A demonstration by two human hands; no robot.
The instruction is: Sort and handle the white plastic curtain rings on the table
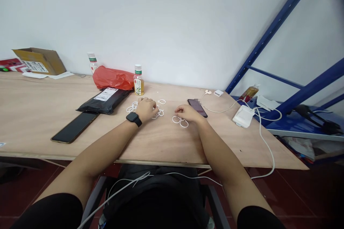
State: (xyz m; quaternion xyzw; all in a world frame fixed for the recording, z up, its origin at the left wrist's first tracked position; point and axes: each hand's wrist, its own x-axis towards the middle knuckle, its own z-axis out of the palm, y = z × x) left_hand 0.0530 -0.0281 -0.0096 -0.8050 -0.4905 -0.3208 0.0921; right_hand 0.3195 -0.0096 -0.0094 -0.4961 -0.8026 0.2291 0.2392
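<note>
**Hands, two, bare.** The left hand (146,110), with a black smartwatch (133,118) on its wrist, lies curled over a tangle of white loops (158,113), its fingers down among them; whether it grips any cannot be told. The right hand (188,112), also loosely curled, rests just above a pair of white loops (180,121) and beside a black smartphone (197,108); no grip is visible.

**White loops, count uncertain.** They lie mid-surface on a plywood surface (40,114), between a black mailer bag (103,102) and the smartphone. The tangle is too knotted to count, a single white loop (161,102) lies just beyond it, and the pair sits apart to the right.

**Also on the surface:**
- 1 dark-screened tablet (74,127)
- 2 bottles of tea (138,80)
- 1 red plastic bag (113,77)
- 1 cardboard box (39,61)
- 1 white power adapter (243,116)
- 1 white multi-port charger (218,93)

**Beyond the surface, right:** 1 blue steel shelf frame (274,32), with 1 further bottle (249,93) on its shelf.
</note>
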